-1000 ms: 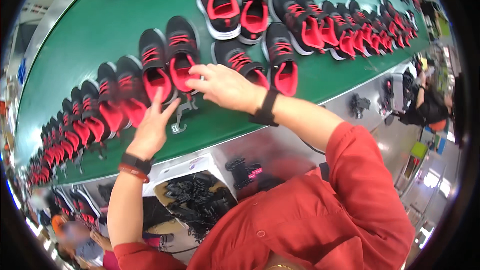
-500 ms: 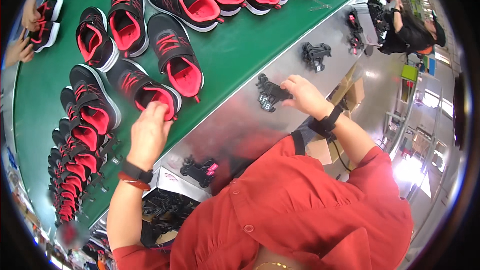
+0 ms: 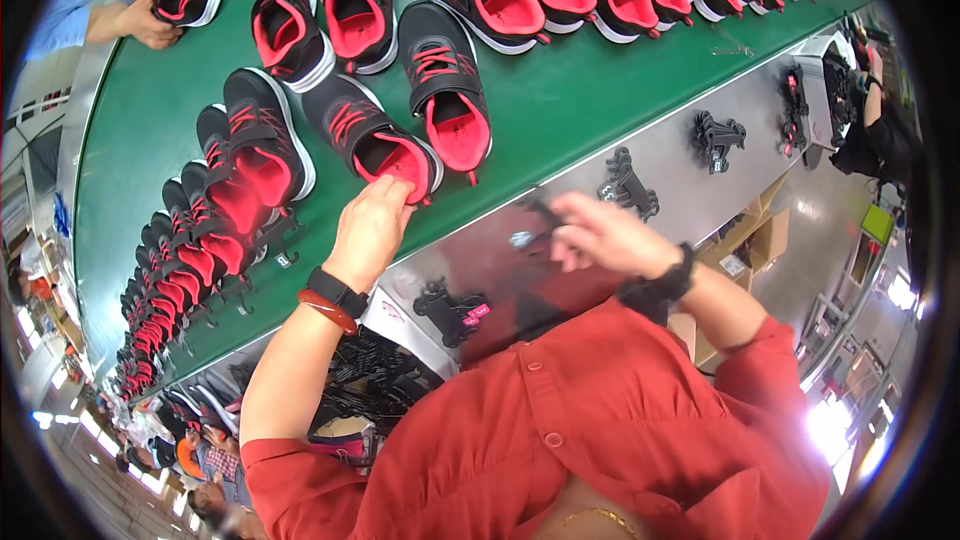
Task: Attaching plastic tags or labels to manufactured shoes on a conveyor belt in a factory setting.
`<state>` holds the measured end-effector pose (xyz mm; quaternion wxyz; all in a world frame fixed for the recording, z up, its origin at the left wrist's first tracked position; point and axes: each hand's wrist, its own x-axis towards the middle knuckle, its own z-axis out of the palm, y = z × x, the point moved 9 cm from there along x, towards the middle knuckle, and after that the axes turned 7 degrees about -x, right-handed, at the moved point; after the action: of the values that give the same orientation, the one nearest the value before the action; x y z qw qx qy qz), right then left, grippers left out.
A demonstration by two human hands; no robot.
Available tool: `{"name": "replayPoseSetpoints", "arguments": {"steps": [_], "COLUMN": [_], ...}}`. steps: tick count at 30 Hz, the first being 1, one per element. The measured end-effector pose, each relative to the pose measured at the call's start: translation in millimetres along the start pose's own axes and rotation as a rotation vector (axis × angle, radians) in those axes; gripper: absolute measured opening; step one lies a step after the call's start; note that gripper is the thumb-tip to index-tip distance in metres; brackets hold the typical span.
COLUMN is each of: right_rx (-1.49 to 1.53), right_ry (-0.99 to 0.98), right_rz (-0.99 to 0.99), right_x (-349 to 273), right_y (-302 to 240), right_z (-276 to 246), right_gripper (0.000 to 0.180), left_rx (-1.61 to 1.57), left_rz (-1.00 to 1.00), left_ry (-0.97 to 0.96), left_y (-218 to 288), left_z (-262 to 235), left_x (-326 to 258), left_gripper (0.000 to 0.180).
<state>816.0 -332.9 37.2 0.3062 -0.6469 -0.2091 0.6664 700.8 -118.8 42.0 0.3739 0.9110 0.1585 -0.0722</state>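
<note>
My left hand (image 3: 372,225) pinches the heel edge of a black sneaker (image 3: 385,145) with a red lining, which stands on the green work surface with its heel toward me. My right hand (image 3: 605,238), smeared by motion, is closed on a small black plastic shoe hanger (image 3: 540,208) over the metal ledge, apart from the sneaker. Right of this hand lies a cluster of similar black hangers (image 3: 630,185). A second sneaker (image 3: 447,90) stands just right of the held one.
Rows of matching sneakers (image 3: 520,0) run off to the far right and down the left side. More hangers (image 3: 450,312) lie on the metal ledge (image 3: 500,250), and a box of them (image 3: 375,365) sits below. At the far left another person's hand (image 3: 145,22) holds a sneaker pair.
My right hand has taken a hanger from the cluster and drawn it left, away from the rest. My left hand stays at the sneaker's heel. The whole view has shifted.
</note>
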Motion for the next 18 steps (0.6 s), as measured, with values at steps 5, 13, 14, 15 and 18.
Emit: {"name": "replayPoseSetpoints", "arguments": {"steps": [5, 13, 14, 15, 18], "right_rx": [0.243, 0.359, 0.330, 0.302, 0.186], "right_ry": [0.021, 0.031, -0.005, -0.038, -0.228], "right_rz": [-0.026, -0.068, -0.041, -0.014, -0.011], "right_x": [59.4, 78.2, 78.6, 78.1, 84.8], "right_y": [-10.1, -1.1, -3.4, -5.3, -19.9], "right_z": [71.0, 107.0, 114.6, 119.4, 122.0], "right_gripper": [0.023, 0.028, 0.028, 0.029, 0.029], "left_rx": [-0.013, -0.002, 0.003, 0.008, 0.049], "left_rz": [0.027, 0.024, 0.030, 0.038, 0.038], "left_ry": [0.020, -0.002, -0.012, -0.022, -0.027], "left_y": [-1.3, -9.3, -10.3, -10.6, -16.1], "left_z": [-1.0, 3.3, 3.7, 4.2, 3.4], "left_x": [-4.2, -8.2, -9.1, -9.5, -16.6], "left_gripper": [0.026, 0.026, 0.028, 0.030, 0.041]}}
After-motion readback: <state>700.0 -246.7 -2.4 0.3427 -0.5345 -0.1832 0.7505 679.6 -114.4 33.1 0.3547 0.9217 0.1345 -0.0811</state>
